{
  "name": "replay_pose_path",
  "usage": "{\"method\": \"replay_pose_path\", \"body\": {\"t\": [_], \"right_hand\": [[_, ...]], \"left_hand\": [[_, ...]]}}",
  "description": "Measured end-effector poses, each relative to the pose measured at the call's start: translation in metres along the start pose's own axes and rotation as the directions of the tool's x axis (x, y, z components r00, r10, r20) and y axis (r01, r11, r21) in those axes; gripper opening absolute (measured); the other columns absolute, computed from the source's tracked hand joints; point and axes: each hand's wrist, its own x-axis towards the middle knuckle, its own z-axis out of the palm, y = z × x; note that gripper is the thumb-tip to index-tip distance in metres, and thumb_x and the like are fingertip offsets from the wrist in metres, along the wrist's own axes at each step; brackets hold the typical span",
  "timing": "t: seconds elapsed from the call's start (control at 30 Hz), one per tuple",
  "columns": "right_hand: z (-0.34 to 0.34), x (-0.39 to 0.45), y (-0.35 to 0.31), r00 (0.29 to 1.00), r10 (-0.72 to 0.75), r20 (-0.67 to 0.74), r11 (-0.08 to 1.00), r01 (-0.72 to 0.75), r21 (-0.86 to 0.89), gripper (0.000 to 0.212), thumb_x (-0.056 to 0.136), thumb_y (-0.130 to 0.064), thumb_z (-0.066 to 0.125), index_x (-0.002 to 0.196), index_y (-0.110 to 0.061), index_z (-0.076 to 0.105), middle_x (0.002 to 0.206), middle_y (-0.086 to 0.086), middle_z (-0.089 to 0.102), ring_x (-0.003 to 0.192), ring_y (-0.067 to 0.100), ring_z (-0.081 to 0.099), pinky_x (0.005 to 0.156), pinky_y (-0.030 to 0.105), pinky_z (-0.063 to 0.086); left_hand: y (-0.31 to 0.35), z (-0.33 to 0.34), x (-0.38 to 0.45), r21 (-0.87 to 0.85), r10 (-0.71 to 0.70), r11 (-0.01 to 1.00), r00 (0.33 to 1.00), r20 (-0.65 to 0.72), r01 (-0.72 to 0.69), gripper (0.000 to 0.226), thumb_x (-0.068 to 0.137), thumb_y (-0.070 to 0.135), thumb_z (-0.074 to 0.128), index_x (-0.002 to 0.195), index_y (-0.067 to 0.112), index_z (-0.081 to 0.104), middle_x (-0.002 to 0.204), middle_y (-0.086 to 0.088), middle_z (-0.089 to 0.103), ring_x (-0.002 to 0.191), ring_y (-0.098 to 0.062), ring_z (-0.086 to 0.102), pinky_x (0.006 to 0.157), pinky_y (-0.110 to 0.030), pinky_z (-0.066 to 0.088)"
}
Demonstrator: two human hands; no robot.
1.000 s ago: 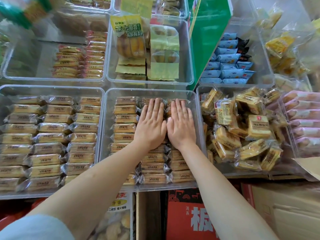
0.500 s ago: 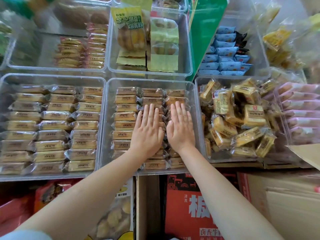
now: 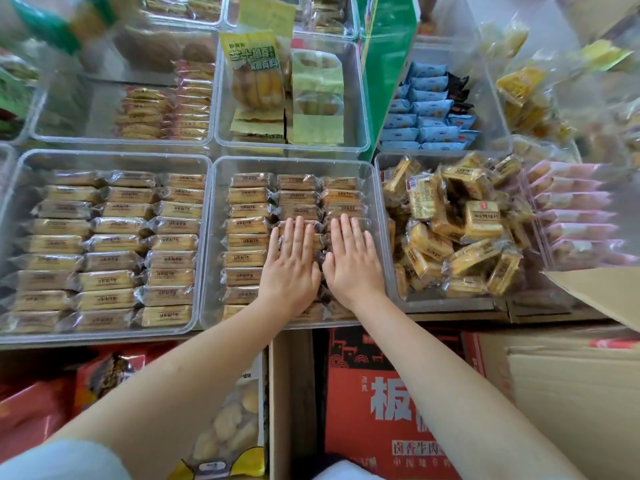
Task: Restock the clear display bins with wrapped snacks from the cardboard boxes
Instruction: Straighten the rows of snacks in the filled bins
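A clear display bin in the middle holds three rows of brown wrapped snacks. My left hand lies flat, palm down, on the middle row. Beside it my right hand lies flat on the right row, thumbs nearly touching. Both hands hold nothing, fingers straight and close together. A red cardboard box with large printed characters stands below the bin, between my forearms.
A full clear bin of similar snacks sits at the left. At the right is a bin of loose yellow snack packs. Behind are bins with green-yellow packs and blue packs. Plain cardboard boxes lie at lower right.
Both hands have slid back toward me over the snack rows, from the far end to the middle of the bin. The view has tilted so the bins appear higher.
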Motion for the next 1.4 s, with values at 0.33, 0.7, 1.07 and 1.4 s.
{"method": "replay_pose_path", "body": {"t": [0.33,0.7,1.07,1.4], "right_hand": [[-0.066,-0.012,0.031,0.927,-0.154,0.343,0.953,0.231,-0.195,0.12,0.074,-0.081,0.057,0.16,-0.021,0.0,0.168,0.005,-0.005,0.154,0.024,-0.008,0.124,0.051,-0.004],[-0.054,-0.023,0.038,0.946,-0.127,0.298,0.948,0.204,-0.243,0.118,0.073,-0.086,0.051,0.16,-0.026,-0.003,0.168,0.003,-0.006,0.153,0.023,-0.014,0.12,0.06,-0.01],[-0.072,-0.035,0.004,0.956,-0.22,0.193,0.964,0.243,-0.109,0.064,0.088,-0.041,0.07,0.145,-0.026,0.043,0.161,0.013,0.021,0.152,0.031,0.008,0.121,0.054,0.01],[-0.049,-0.048,-0.036,0.928,0.107,0.356,0.993,-0.121,0.015,0.036,0.086,-0.054,0.069,0.094,-0.019,0.076,0.089,-0.003,0.069,0.088,0.021,0.065,0.092,0.038,0.048]], "left_hand": [[-0.038,-0.02,-0.025,0.045,0.215,0.974,0.969,0.12,-0.222,0.1,0.083,0.088,0.007,0.159,0.026,-0.014,0.166,0.0,-0.017,0.153,-0.022,-0.019,0.121,-0.052,-0.017],[-0.024,-0.022,-0.022,0.089,0.134,0.984,0.971,0.196,-0.153,0.118,0.076,0.094,0.025,0.16,0.021,-0.011,0.167,-0.008,-0.016,0.152,-0.029,-0.021,0.12,-0.059,-0.014],[-0.023,-0.032,-0.024,-0.027,0.105,0.994,0.974,0.2,-0.102,0.112,0.08,0.084,0.047,0.161,0.025,-0.002,0.168,-0.006,-0.013,0.154,-0.028,-0.016,0.12,-0.056,-0.009],[-0.081,-0.032,-0.08,-0.411,0.095,0.906,0.995,-0.022,-0.096,0.032,0.083,0.036,0.079,0.114,0.029,0.072,0.162,-0.007,0.032,0.153,-0.03,0.019,0.12,-0.057,0.023]]}}
